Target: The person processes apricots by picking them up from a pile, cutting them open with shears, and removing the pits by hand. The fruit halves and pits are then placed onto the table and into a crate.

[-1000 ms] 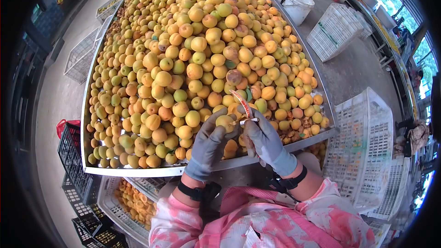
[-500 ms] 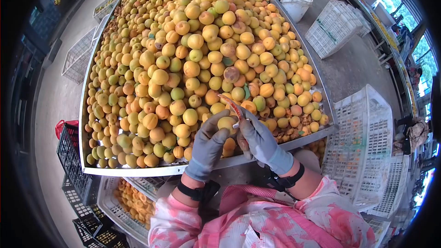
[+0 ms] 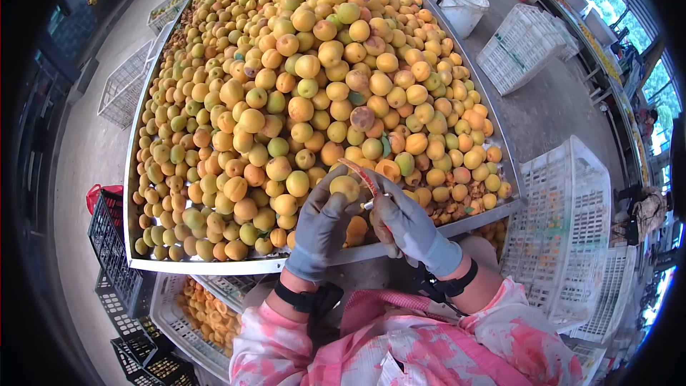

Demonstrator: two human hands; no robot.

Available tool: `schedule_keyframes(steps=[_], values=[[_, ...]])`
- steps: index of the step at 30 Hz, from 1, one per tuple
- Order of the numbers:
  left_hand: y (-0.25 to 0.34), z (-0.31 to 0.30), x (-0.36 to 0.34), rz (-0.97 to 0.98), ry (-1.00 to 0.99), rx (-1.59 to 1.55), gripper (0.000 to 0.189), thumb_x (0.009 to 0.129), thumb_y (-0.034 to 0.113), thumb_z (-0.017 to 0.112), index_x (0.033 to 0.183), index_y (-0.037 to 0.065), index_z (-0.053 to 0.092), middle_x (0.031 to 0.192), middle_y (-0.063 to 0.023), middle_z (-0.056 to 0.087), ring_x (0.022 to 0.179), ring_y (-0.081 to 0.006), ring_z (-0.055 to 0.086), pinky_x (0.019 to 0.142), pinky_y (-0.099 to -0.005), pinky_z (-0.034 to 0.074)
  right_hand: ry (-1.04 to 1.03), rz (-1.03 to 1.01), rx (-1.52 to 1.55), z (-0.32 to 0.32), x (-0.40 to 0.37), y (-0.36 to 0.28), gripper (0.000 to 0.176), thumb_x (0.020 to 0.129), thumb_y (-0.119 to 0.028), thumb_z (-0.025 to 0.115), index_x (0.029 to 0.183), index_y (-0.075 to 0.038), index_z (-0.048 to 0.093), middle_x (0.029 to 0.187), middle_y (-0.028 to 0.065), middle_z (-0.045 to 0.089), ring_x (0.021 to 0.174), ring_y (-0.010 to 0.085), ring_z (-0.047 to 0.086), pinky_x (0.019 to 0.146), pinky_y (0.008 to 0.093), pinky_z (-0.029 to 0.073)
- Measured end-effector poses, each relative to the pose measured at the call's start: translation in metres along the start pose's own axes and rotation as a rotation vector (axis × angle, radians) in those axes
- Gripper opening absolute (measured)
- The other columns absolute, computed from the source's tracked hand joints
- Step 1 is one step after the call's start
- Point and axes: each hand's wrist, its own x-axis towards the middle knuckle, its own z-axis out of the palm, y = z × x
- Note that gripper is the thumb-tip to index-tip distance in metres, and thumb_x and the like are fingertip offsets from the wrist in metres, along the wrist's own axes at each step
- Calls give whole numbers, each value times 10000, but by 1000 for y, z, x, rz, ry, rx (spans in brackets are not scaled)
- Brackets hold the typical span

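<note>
My gloved left hand (image 3: 319, 232) is closed round a yellow apricot (image 3: 345, 186) just above the near edge of the heap. In my right hand (image 3: 409, 223), also gloved, is a small red-handled tool (image 3: 359, 171). Its thin red part points up and to the left past my fingers, and a bit of bright metal shows by my thumb. The tool's exact kind is hard to make out. Apricot and right fingers are close together with a small gap. Behind both hands, a big heap of apricots (image 3: 286, 104) fills the metal-rimmed table (image 3: 214, 266). A halved apricot (image 3: 387, 169) lies near the tool.
Below the table's near edge sits a white crate (image 3: 168, 307) holding apricot halves (image 3: 209, 318). Black crates (image 3: 114, 243) stand at the left. White crates (image 3: 557, 221) lean at the right, with another crate stack (image 3: 518, 50) and a white bucket (image 3: 464, 7) farther back.
My left hand, with the apricot, has shifted slightly left, away from the right hand. The right hand has dropped a little, still gripping the tool.
</note>
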Motion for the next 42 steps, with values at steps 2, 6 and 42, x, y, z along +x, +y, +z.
schedule_keyframes(steps=[2, 6, 42], values=[[3, 3, -1, 5, -25, -21, 600, 887, 288, 659, 1352, 2, 412, 1235, -103, 558, 1108, -210, 572, 951, -371, 478, 67, -31, -98, 3, -1, 6, 559, 1003, -375, 408, 1453, -73, 268, 641, 58, 543, 505, 155, 547, 500, 305, 456], [3, 2, -3, -20, 34, -27, 608, 885, 286, 661, 1355, -3, 406, 1216, -105, 568, 1089, -217, 581, 957, -369, 471, 167, -245, -581, 6, 1, 12, 545, 986, -303, 451, 1435, -51, 275, 802, 179, 621, 658, 307, 633, 613, 389, 494], [13, 3, -12, -161, -16, 112, 463, 903, 222, 645, 1262, -37, 509, 1084, -69, 640, 976, -130, 604, 877, -263, 483, 183, -266, -946, 9, 0, 3, 597, 937, -296, 512, 1444, -82, 281, 849, 186, 661, 645, 343, 644, 568, 427, 502]])
